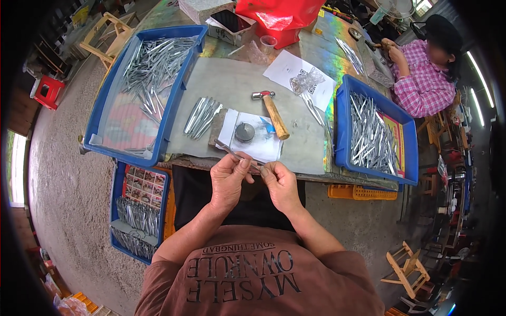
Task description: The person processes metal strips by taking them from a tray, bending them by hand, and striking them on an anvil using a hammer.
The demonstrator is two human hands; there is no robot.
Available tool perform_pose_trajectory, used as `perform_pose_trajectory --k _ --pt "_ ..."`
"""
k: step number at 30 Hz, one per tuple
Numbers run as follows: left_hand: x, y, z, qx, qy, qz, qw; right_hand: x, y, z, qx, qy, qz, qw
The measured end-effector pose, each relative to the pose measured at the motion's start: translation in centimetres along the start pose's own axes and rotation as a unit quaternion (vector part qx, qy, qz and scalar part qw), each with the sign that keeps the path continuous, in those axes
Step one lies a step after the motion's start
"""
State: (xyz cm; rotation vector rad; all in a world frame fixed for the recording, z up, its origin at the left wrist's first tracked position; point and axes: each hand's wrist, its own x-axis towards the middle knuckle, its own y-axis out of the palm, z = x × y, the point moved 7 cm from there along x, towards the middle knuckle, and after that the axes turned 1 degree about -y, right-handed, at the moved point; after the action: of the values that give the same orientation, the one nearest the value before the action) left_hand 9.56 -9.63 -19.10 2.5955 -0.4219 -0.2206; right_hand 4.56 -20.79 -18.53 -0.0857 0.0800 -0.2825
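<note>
Between my two hands, at the table's near edge, is a slim grey metal strip (226, 147). My left hand (226, 181) pinches it between thumb and fingers, and one end points up and left. My right hand (282, 187) is closed at the other end, with its thumb pressed on the fingers. Just beyond lies a round dark metal block (244, 132) on white paper (269, 149). A hammer (274, 117) with a wooden handle rests behind the paper, its head pointing away. Left of the block sits a small pile of slim metal pieces (201, 119).
Blue trays of metal pieces stand at left (162, 134) and right (340, 129); a lower blue tray (167, 197) sits below. A red bag (276, 21) and boxed phone (230, 21) are at the back. A co-worker in a checked shirt (424, 87) works at far right.
</note>
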Motion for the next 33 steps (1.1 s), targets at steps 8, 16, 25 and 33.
perform_pose_trajectory --k 8,16,25,33 --pt "2.3 -1.1 -1.2 -0.008 -0.011 -0.011 1.0 0.4 0.3 0.5 0.005 -0.034 0.005 0.999" --pt "6.7 -0.8 -2.9 0.149 0.093 -0.009 0.984 -0.2 -1.0 -0.5 0.009 -0.036 0.023 0.999" --pt "7.3 -0.5 -2.7 0.218 0.106 -0.023 0.97 -1.0 -2.2 -1.0 0.007 -0.023 0.019 1.0" --pt "6.9 0.0 -3.0 0.261 0.121 -0.03 0.957 -0.9 -2.8 -0.9 0.015 -0.035 0.008 0.999"
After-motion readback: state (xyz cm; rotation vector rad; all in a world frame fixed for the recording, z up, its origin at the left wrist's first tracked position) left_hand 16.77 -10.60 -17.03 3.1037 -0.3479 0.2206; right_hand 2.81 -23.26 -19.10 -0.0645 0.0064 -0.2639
